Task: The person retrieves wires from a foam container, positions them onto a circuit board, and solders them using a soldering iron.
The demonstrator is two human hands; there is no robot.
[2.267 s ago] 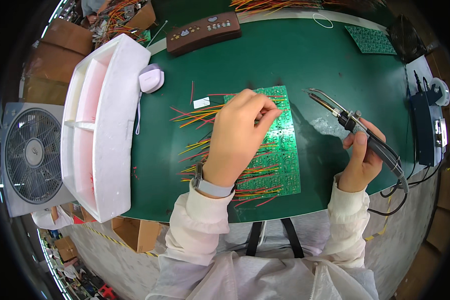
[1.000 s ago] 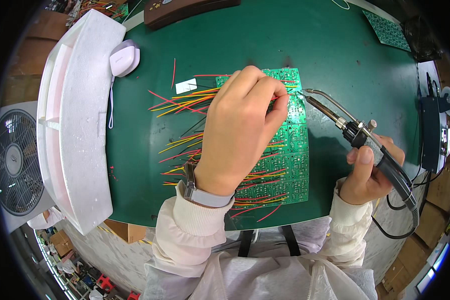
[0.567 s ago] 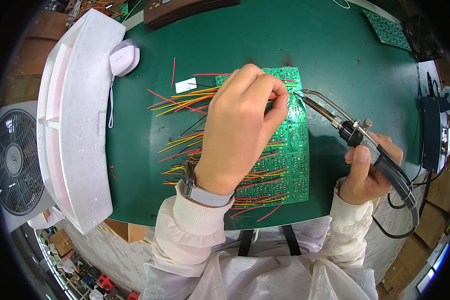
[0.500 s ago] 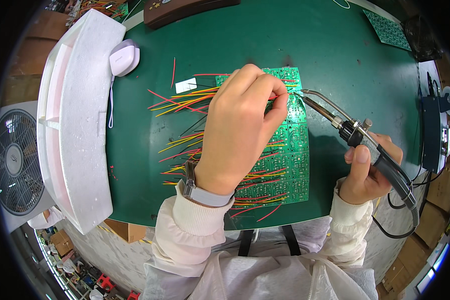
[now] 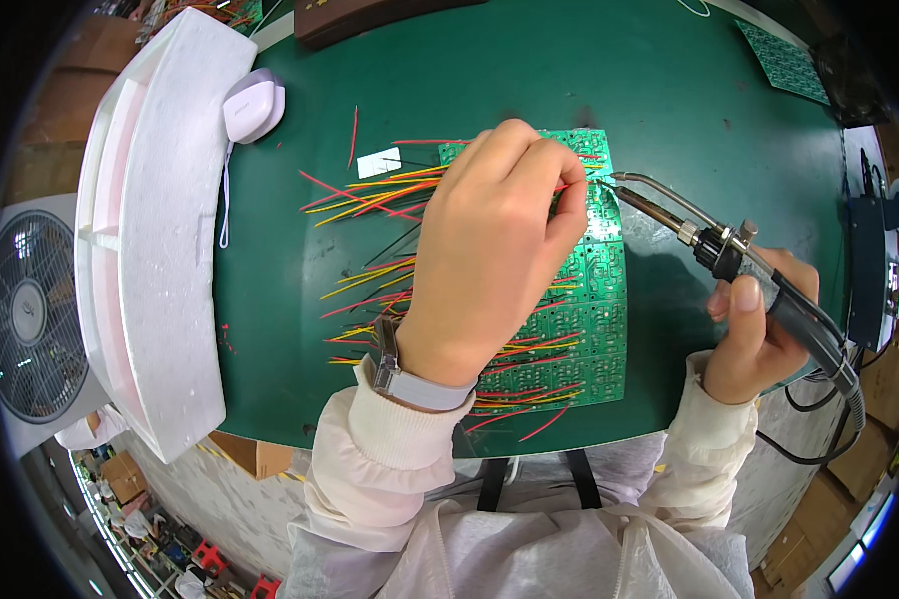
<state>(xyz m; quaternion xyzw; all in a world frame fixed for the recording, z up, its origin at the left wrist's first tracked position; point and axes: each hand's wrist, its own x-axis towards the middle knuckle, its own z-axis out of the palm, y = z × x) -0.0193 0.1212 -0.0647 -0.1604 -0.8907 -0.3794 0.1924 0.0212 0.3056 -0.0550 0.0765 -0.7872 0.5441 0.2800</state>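
My left hand (image 5: 494, 245) reaches over a green circuit board panel (image 5: 603, 275), its thumb and forefinger pinched on a thin red wire (image 5: 563, 188) near the panel's upper right part. My right hand (image 5: 764, 334) is wrapped round a soldering iron (image 5: 714, 250) with a thin curved metal tube (image 5: 664, 188) fixed alongside it. The iron's tip meets the panel's right edge area, close to my left fingertips; exact contact is too small to make out. Red, yellow and black wires (image 5: 370, 282) lie in rows across the panel and stick out to its left. My left palm hides the panel's middle.
A white foam box (image 5: 175, 250) stands at the left, with a pale lilac case (image 5: 255, 108) beside it. A small white label (image 5: 379, 163) lies near the wires. A brown case (image 5: 390, 18) and another board panel (image 5: 784, 62) lie at the back. The iron's cable (image 5: 804, 461) hangs at the right.
My right hand and the iron's handle have shifted slightly right and away from me, while the tip stays by the panel's edge. My left hand keeps its pinch on the wire. The view has shifted slightly.
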